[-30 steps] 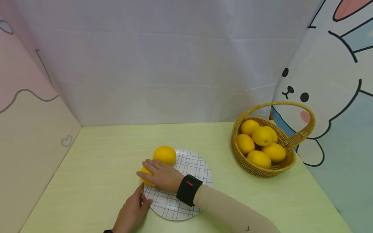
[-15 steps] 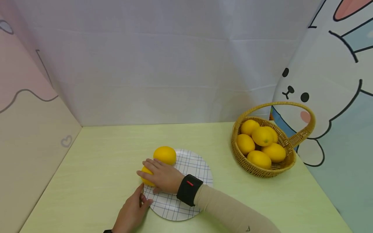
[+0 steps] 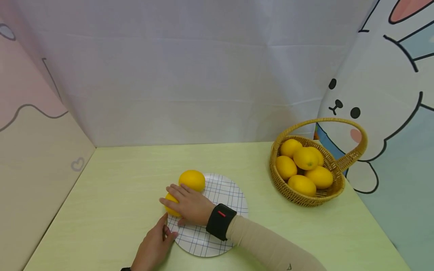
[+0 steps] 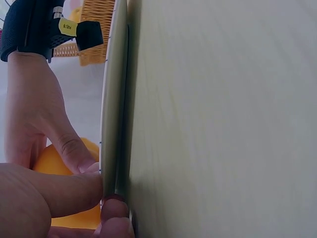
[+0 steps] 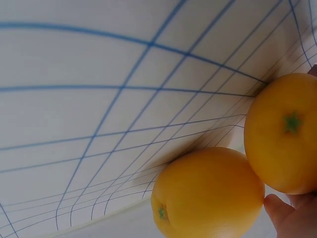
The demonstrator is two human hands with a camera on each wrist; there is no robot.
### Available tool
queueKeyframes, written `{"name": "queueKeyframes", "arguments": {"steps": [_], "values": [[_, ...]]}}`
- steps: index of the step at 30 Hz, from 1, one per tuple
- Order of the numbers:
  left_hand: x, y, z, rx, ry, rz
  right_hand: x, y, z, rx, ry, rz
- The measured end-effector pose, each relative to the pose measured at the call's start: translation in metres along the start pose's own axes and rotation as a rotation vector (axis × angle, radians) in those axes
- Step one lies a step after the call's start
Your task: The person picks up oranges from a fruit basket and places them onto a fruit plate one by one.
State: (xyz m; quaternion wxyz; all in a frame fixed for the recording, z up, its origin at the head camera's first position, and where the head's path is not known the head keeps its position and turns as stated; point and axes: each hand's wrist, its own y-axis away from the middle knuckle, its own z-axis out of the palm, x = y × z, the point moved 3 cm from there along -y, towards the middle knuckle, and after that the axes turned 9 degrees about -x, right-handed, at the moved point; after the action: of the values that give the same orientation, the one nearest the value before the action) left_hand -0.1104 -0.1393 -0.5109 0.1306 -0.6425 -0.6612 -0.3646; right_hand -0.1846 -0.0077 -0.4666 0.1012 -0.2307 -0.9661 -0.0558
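My left hand [image 3: 154,241] pinches the near-left rim of a round white plate [image 3: 203,242] with a blue grid pattern. In the left wrist view its thumb lies on the top face of the plate and its fingers below the edge. My right hand [image 3: 193,207] lies over a yellow lemon [image 5: 280,144] at the plate's left side and grips it, fingers over it and thumb close to the plate. Just behind, a second lemon [image 3: 191,180] sits at the plate's far-left edge; in the right wrist view the two lemons meet. The hand covers much of the gripped lemon in the head view.
A wicker basket [image 3: 291,195] with a tall looped handle stands at the back right of the pale table [image 3: 112,210]. Several lemons [image 3: 301,185] lie in it. White cloth [image 3: 183,90] hangs along the back, with printed cartoon panels on both sides.
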Motion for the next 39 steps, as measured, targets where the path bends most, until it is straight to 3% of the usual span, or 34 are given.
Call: {"name": "queueKeyframes", "arguments": {"steps": [8,17,25,30,39], "values": [[0.000,0.001,0.000,0.003,0.007,0.011,0.000,0.003,-0.003,0.004,-0.017,0.009],[0.001,0.004,-0.001,0.016,0.036,0.048,-0.001,0.003,-0.010,0.092,0.023,0.034],[0.001,0.006,-0.002,0.020,0.038,0.077,-0.001,0.012,-0.035,0.128,-0.003,0.026],[0.003,0.005,-0.002,0.018,0.026,0.057,0.013,0.027,-0.053,0.167,-0.066,0.070],[0.004,0.005,-0.005,0.008,0.008,-0.004,0.065,0.079,-0.072,0.354,-0.159,0.179]]}}
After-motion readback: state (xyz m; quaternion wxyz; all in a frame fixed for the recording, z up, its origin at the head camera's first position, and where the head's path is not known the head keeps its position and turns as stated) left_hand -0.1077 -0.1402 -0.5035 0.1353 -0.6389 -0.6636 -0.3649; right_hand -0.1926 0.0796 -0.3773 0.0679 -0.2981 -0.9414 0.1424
